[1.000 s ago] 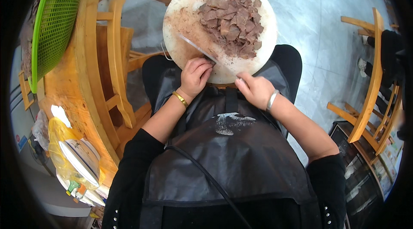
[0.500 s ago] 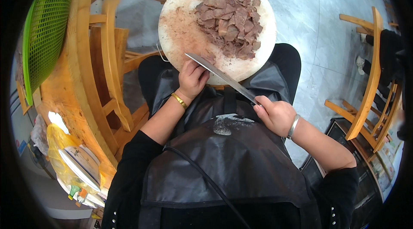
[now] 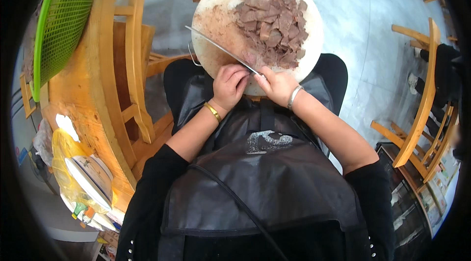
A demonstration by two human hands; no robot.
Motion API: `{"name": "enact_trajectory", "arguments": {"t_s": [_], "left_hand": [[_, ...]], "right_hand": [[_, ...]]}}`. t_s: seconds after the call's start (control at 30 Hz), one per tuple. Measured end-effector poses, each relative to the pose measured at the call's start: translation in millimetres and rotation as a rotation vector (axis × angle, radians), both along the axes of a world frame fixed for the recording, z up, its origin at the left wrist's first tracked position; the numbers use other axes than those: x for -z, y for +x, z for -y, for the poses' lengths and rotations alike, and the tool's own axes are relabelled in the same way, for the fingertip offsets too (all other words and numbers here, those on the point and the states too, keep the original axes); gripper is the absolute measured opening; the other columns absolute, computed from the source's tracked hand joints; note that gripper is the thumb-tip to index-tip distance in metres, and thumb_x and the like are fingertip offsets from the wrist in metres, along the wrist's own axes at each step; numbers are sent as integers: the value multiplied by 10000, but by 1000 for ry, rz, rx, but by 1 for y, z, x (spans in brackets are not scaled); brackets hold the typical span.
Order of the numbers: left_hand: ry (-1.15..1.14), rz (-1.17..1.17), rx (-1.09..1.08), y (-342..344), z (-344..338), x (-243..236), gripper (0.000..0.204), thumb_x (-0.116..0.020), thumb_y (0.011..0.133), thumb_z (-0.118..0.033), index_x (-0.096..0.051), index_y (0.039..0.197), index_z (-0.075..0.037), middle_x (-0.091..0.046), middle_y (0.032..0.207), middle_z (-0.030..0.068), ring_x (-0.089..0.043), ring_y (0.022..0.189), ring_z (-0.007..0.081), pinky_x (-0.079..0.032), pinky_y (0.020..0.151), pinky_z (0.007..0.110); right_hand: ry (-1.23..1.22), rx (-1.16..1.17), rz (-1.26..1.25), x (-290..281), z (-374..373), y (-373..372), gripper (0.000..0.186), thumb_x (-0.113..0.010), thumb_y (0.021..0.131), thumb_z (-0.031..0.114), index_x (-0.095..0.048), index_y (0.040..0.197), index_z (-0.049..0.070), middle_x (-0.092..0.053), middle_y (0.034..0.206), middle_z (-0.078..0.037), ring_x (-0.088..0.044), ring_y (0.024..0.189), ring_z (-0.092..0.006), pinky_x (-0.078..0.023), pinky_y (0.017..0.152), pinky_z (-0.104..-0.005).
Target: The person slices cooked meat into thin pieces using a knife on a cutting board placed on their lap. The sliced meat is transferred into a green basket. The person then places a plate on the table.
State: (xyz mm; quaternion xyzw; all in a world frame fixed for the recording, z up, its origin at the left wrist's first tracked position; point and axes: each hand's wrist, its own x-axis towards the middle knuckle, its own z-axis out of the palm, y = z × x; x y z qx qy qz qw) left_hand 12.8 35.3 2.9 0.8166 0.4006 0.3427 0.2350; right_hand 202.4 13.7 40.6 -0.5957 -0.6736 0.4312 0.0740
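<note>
My right hand (image 3: 276, 86) grips a long knife (image 3: 217, 44) whose blade lies diagonally toward the left over a round white cutting board (image 3: 211, 13). My left hand (image 3: 228, 84), fingers curled, holds a piece of dark meat (image 3: 245, 72) at the board's near edge, right beside the blade; most of that piece is hidden by fingers and knife. A heap of sliced brown meat (image 3: 272, 25) covers the board's right half, with reddish stains on the left half.
A green mesh basket (image 3: 61, 30), yellow plastic bag (image 3: 68, 143) and plates (image 3: 91, 177) sit on the wooden table (image 3: 83, 99) at left. Wooden chairs (image 3: 424, 104) stand at right, where another person's dark-clad legs (image 3: 436, 70) show. A black glass-topped unit (image 3: 402, 192) is lower right.
The knife swung down toward the right and has since moved back up and left, its handle now close to my left hand. The board appears slightly farther right in view.
</note>
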Motion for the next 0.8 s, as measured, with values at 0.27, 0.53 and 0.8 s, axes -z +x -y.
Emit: {"name": "enact_trajectory", "arguments": {"t_s": [0.27, 0.53, 0.8], "left_hand": [[10, 11, 24, -9, 5, 5, 190, -716, 685, -43, -663, 866, -57, -627, 916, 86, -586, 870, 298, -495, 748, 376], [-1, 22, 16, -7, 6, 5, 200, -717, 654, -18, -662, 843, -52, -626, 887, 93, -590, 853, 307, -496, 755, 374], [30, 25, 31, -6, 5, 6, 219, -708, 677, -25, -648, 884, -64, -617, 899, 76, -567, 801, 292, -480, 715, 362]], "right_hand": [[-77, -35, -8, -71, 38, 33, 257, -455, 945, 319, -511, 993, 72, -610, 702, -209, -596, 702, -415, -463, 644, -498], [-264, -47, 60, -112, 73, 61, 232, -433, 953, 311, -480, 971, 85, -605, 684, -200, -590, 675, -412, -456, 630, -506], [-86, -17, 37, -20, 24, 7, 316, -411, 959, 372, -521, 938, 77, -629, 719, -217, -613, 707, -412, -479, 655, -491]]}}
